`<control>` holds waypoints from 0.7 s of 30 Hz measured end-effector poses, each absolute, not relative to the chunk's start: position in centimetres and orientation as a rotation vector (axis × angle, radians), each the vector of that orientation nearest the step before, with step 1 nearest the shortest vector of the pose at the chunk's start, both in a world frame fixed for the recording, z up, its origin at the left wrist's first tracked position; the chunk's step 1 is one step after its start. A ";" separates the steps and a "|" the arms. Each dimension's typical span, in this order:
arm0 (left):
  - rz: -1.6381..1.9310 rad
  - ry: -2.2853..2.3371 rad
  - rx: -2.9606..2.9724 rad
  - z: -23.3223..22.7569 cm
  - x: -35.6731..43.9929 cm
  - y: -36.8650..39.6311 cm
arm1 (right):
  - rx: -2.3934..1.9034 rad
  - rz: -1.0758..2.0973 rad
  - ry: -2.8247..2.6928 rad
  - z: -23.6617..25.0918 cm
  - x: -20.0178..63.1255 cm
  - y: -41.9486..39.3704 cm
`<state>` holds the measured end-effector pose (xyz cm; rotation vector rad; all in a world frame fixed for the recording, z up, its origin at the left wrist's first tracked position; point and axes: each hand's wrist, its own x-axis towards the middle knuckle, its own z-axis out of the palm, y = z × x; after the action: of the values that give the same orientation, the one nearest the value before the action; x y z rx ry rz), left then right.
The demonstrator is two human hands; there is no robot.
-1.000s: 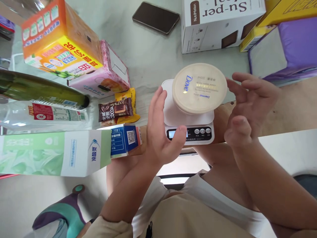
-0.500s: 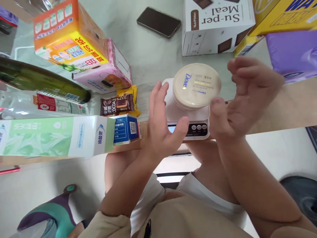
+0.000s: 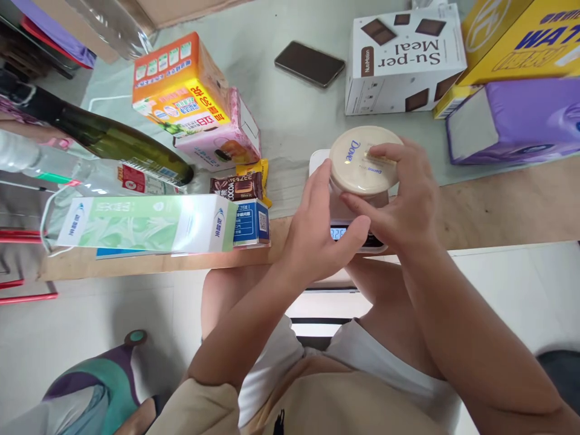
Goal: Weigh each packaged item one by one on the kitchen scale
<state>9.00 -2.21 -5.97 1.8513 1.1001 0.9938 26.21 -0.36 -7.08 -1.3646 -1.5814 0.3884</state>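
A round cream-coloured Dove tub [image 3: 357,176] with a lid sits on a small white kitchen scale [image 3: 321,159] at the table's near edge. The scale's lit display shows digits, partly covered by my hands. My right hand [image 3: 403,199] is around the tub's right side, fingers over the lid and thumb at its near rim. At the tub's left, my left hand [image 3: 319,226] is open, fingers stretched along the rim and thumb apart in front of the display. Whether its fingertips touch the tub I cannot tell.
Left of the scale are a pale green box [image 3: 145,222], a blue box [image 3: 252,223], a cocoa snack packet [image 3: 238,186], stacked orange [image 3: 181,84] and pink boxes, and bottles. A phone [image 3: 310,63], a Su-per Meal box [image 3: 403,63] and a purple pack [image 3: 521,121] lie beyond.
My right hand has moved left and closed around the tub. My left hand stays open beside it. The view has shifted, so the table's things appear further right and lower.
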 end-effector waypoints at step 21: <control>0.402 0.896 1.856 5.1 2.6 -8.0 | -1.209 0.360 -1.506 -4.5 21.6 6.0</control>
<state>2.57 -7.99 5.13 1.8560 0.8965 0.4015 21.55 6.04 -4.51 -1.2095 -1.5056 0.3605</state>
